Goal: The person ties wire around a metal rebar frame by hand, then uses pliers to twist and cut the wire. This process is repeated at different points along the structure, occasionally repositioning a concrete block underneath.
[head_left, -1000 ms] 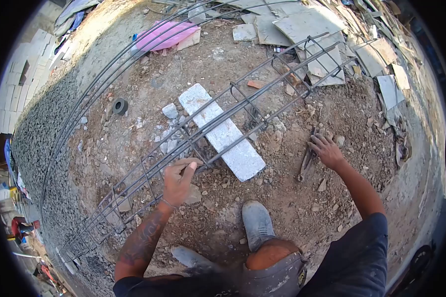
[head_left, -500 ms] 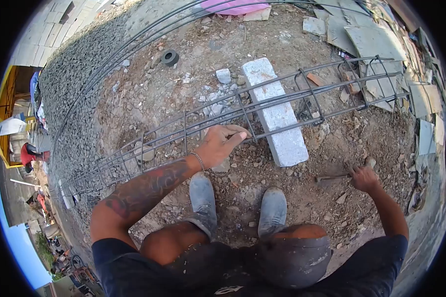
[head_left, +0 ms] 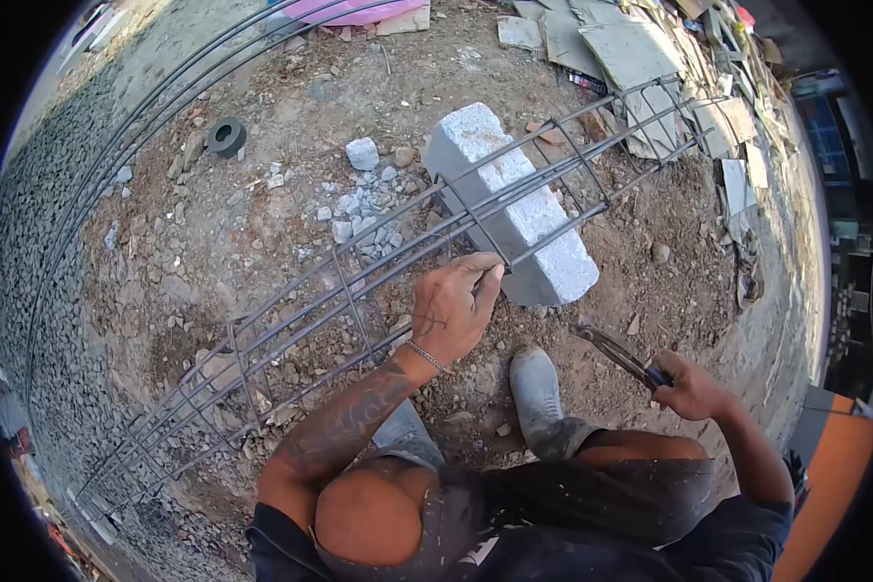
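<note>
A long rebar cage (head_left: 490,215) of dark bars and square stirrups runs diagonally and rests across a pale concrete block (head_left: 553,254). At the cage's near bar, beside a stirrup corner, my left hand (head_left: 456,306) is closed in a pinch of thumb and forefinger. Whatever lies between those fingertips is too small to make out. Lower right, my right hand (head_left: 694,386) wraps round the handles of metal pincers (head_left: 619,353). Their head points up and left toward the block, apart from the cage.
Grey gravel (head_left: 39,209) covers the left side. A dark ring (head_left: 226,138) and broken stones (head_left: 363,153) lie on the dirt. Broken flat slabs (head_left: 630,58) are piled upper right. Long curved bars (head_left: 116,136) arc across the upper left. My boots stand just below the block.
The view has turned and shifted right. The pincers have risen from low near the ground and now point toward the block. My left hand keeps its pinch at the stirrup corner.
</note>
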A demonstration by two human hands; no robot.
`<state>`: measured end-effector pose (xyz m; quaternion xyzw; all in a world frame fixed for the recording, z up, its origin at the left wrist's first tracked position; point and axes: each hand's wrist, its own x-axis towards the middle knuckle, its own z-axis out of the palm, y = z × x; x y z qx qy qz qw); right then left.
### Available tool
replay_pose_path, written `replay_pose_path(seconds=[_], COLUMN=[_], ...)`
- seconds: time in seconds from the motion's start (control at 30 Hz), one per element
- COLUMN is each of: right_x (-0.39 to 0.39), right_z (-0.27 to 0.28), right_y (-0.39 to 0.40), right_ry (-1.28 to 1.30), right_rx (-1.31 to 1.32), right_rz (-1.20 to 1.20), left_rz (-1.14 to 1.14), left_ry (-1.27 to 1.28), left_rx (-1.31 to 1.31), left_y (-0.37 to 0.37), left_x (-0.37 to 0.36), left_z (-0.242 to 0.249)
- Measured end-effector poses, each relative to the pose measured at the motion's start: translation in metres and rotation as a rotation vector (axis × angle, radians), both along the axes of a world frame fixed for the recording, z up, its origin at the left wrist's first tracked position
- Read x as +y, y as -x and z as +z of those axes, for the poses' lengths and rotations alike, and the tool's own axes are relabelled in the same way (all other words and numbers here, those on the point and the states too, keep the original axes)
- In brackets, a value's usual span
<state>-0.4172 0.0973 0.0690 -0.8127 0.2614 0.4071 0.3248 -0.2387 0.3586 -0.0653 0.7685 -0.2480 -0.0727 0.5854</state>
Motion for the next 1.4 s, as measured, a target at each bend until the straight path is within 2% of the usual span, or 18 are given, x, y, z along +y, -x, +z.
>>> replay_pose_path(seconds=[0.03, 0.07, 0.13, 0.23, 0.27, 0.3, 0.37, 0.47, 0.7, 0.87, 0.97, 1.13, 1.4], right_x=[0.018, 0.031, 0.053, 0.085, 0.094, 0.100, 0.110, 0.119, 0.132, 0.135, 0.139, 0.139, 0.140], right_z=[0.013, 0.020, 0.027, 0.033, 0.033, 0.031, 0.025, 0.028, 0.031, 0.035, 0.036, 0.031, 0.031], right_y=[-0.016, -0.026, -0.040, -0.055, -0.056, -0.055, -0.054, -0.062, -0.075, -0.082, -0.085, -0.081, -0.076], right_ry=[-0.038, -0.014, -0.191, -0.225, -0.306, -0.296, -0.375, -0.370, -0.342, -0.330, -0.284, -0.281, -0.270], right_rx=[0.089, 0.092, 0.093, 0.113, 0.140, 0.138, 0.105, 0.152, 0.168, 0.187, 0.179, 0.175, 0.146], right_rz=[-0.073, -0.089, -0.219, -0.312, -0.481, -0.479, -0.631, -0.636, -0.630, -0.621, -0.559, -0.664, -0.664], left_rz=[0.018, 0.003, 0.034, 0.028, 0.026, 0.036, 0.048, 0.025, 0.015, -0.079, -0.081, -0.070, -0.080], left_ry=[0.012, 0.037, 0.067, 0.167, 0.178, 0.202, 0.233, 0.243, 0.296, 0.292, 0.294, 0.284, 0.283], left_rx=[-0.023, -0.018, 0.009, -0.055, -0.054, -0.115, -0.181, -0.289, -0.322, -0.468, -0.468, -0.458, -0.453], left_y=[0.000, 0.000, -0.001, 0.000, 0.000, -0.001, -0.002, -0.001, 0.000, 0.002, 0.002, 0.003, 0.003], left_x=[-0.001, -0.001, 0.000, 0.006, 0.008, 0.009, 0.011, 0.012, 0.014, 0.015, 0.015, 0.015, 0.015], left_z=[0.001, 0.001, 0.001, -0.003, -0.005, -0.007, -0.009, -0.011, -0.012, -0.015, -0.015, -0.015, -0.014])
